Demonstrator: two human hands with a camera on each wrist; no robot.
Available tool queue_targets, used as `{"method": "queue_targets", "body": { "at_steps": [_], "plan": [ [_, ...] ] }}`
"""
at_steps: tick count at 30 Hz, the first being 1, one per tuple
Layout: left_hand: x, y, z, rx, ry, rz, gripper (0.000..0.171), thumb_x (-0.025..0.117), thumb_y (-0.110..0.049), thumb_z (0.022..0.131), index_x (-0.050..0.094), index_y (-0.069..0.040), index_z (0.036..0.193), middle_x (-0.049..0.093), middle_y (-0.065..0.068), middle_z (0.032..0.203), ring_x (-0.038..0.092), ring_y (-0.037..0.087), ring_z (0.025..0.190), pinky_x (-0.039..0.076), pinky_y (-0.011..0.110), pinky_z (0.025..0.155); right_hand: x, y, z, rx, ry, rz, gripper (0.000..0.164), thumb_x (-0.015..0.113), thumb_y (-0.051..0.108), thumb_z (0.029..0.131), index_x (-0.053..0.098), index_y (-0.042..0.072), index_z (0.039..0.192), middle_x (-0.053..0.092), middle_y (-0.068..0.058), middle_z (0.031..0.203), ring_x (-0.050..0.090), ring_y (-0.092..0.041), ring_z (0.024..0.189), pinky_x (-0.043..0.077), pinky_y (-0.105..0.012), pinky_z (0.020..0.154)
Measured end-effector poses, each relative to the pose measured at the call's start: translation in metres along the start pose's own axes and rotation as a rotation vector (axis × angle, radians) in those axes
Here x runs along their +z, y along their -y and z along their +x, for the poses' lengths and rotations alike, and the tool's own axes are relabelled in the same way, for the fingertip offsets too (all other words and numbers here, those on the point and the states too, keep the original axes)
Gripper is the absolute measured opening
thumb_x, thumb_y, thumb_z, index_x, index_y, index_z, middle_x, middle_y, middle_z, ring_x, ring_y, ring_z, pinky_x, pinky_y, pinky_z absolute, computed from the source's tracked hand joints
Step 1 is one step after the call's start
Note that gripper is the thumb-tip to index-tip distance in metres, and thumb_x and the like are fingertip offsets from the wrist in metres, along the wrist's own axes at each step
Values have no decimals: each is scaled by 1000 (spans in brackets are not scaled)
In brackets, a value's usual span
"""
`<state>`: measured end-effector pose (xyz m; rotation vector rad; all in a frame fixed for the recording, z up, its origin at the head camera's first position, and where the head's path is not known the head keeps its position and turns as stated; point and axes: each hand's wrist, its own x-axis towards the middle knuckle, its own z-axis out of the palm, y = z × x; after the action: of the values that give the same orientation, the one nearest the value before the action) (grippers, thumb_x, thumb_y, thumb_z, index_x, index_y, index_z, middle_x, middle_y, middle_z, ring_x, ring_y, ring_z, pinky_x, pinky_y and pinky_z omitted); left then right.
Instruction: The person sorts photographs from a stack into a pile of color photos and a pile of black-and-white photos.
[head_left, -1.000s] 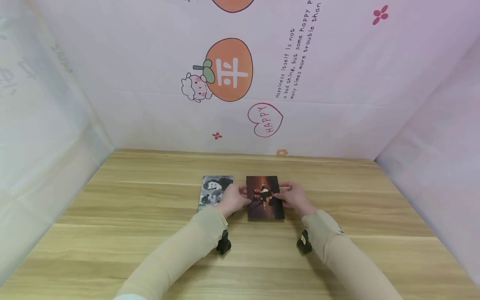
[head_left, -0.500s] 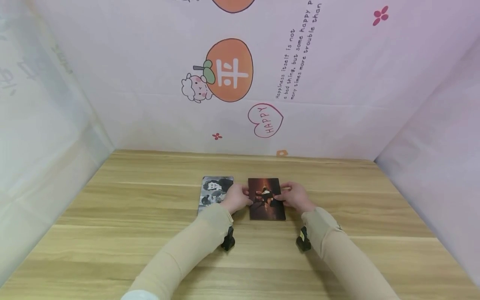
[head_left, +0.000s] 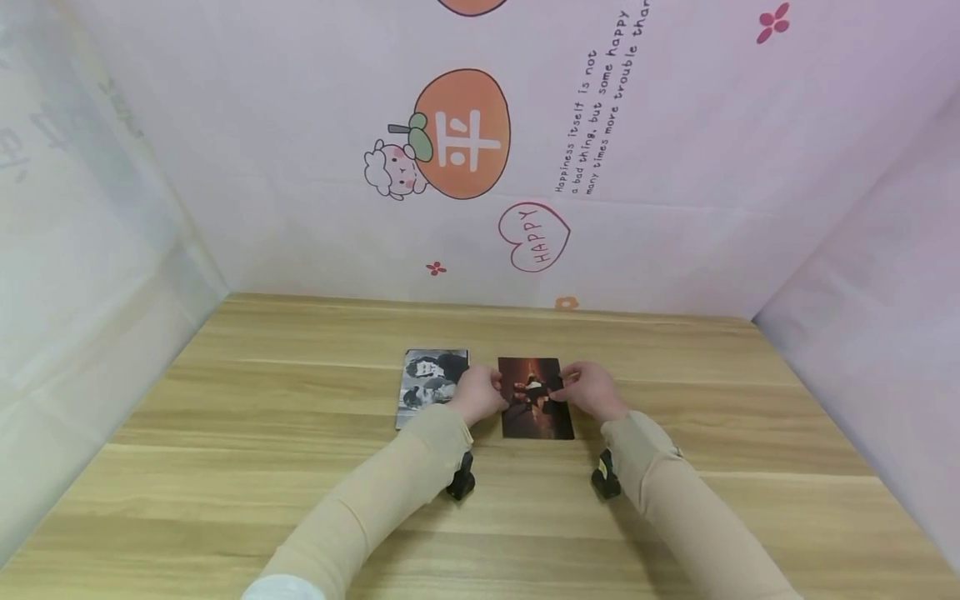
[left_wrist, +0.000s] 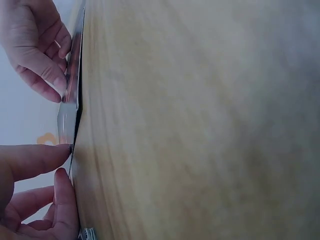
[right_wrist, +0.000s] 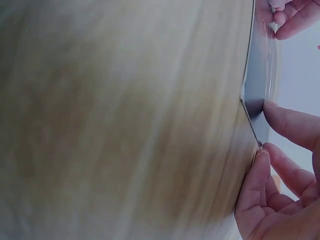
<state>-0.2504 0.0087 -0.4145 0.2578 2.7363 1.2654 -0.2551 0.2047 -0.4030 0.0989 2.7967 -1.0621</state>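
A dark reddish-brown photo card (head_left: 536, 421) lies near the middle of the table in the head view, printed with a figure in black and white clothing. My left hand (head_left: 478, 395) pinches its left edge between thumb and fingers. At the opposite edge, my right hand (head_left: 596, 392) has its thumb on top and fingers against the rim. The wrist views show the glossy card (right_wrist: 256, 75) low over the wood, bent near the edge. A black-and-white photo card (head_left: 429, 390) lies just left, partly covered by my left hand and sleeve.
Pale wood-grain table (head_left: 262, 450) extends around both cards. A white printed cloth (head_left: 315, 225) hangs at the back, and cloth walls stand on both sides. Black wrist cameras (head_left: 461, 479) hang under the sleeves.
The dark photo card has shifted slightly right and toward me and now looks flatter on the table. My left hand has moved slightly right with it; my right hand has barely moved.
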Motion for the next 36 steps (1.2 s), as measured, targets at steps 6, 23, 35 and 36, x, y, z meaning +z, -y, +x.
{"method": "queue_targets", "body": {
  "at_steps": [6, 23, 35, 36],
  "plan": [
    [0, -3, -1, 12, -3, 17, 46, 72, 2, 70, 62, 9, 115, 67, 12, 90, 58, 21, 79, 52, 29, 71, -2, -2, 0, -5, -11, 36, 42, 76, 15, 77, 61, -4, 111, 63, -24, 108, 61, -31, 92, 52, -34, 72],
    [-22, -4, -12, 26, 46, -231, 42, 67, -5, 81, 59, 5, 121, 66, 18, 108, 64, 28, 97, 54, 32, 80, -9, 15, -12, 22, 37, 238, 50, 65, 15, 88, 48, -5, 130, 56, -28, 123, 62, -34, 100, 55, -35, 79],
    [-49, 1, -28, 20, 44, -338, 40, 65, -4, 85, 58, 3, 124, 63, 17, 111, 61, 27, 103, 55, 32, 83, -5, 34, -25, -19, 105, 295, 45, 63, 8, 89, 49, -4, 130, 58, -25, 120, 62, -29, 101, 53, -42, 90],
    [-50, 2, -29, 18, 43, -337, 40, 65, -4, 86, 58, 2, 124, 63, 17, 111, 61, 27, 104, 55, 32, 83, -5, 36, -25, -26, 112, 299, 45, 63, 8, 89, 49, -4, 130, 59, -25, 120, 62, -28, 101, 53, -41, 90]
  ]
}}
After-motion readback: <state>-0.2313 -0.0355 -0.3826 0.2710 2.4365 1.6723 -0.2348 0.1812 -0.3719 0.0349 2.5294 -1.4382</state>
